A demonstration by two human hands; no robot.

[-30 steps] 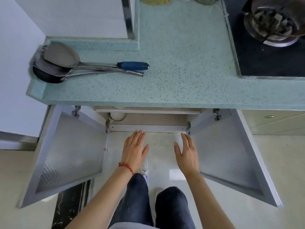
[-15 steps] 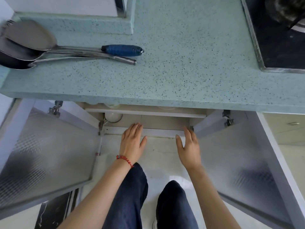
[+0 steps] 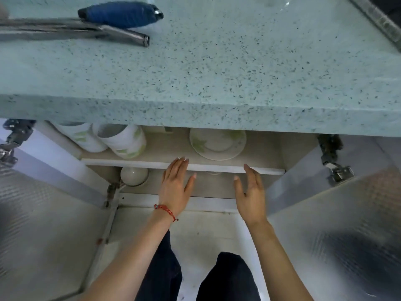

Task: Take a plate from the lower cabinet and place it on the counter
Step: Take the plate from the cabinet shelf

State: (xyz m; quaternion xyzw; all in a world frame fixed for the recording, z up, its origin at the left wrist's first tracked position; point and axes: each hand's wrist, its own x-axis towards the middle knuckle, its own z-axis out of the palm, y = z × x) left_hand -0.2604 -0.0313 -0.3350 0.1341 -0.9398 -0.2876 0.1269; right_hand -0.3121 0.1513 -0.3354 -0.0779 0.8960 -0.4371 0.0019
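Observation:
A white plate (image 3: 217, 144) with a green leaf pattern lies on the upper shelf (image 3: 256, 165) of the open lower cabinet, partly hidden by the counter's edge. My left hand (image 3: 176, 185), with a red bracelet at the wrist, is open, its fingertips at the shelf's front edge just left of and below the plate. Open too, my right hand (image 3: 251, 190) hovers in front of the shelf edge, below and right of the plate. Neither hand touches the plate. The speckled green counter (image 3: 217, 79) spreads above the cabinet.
Two white cups (image 3: 123, 140) with green leaves lie on the shelf's left. A white bowl (image 3: 134, 176) sits on the lower level. Both cabinet doors (image 3: 43, 213) stand open at the sides. Metal ladles with a blue handle (image 3: 120, 14) rest on the counter's left.
The view has dropped lower and closer, so the shelf with the plate and cups has come into sight. Both hands have reached forward to the shelf's front edge.

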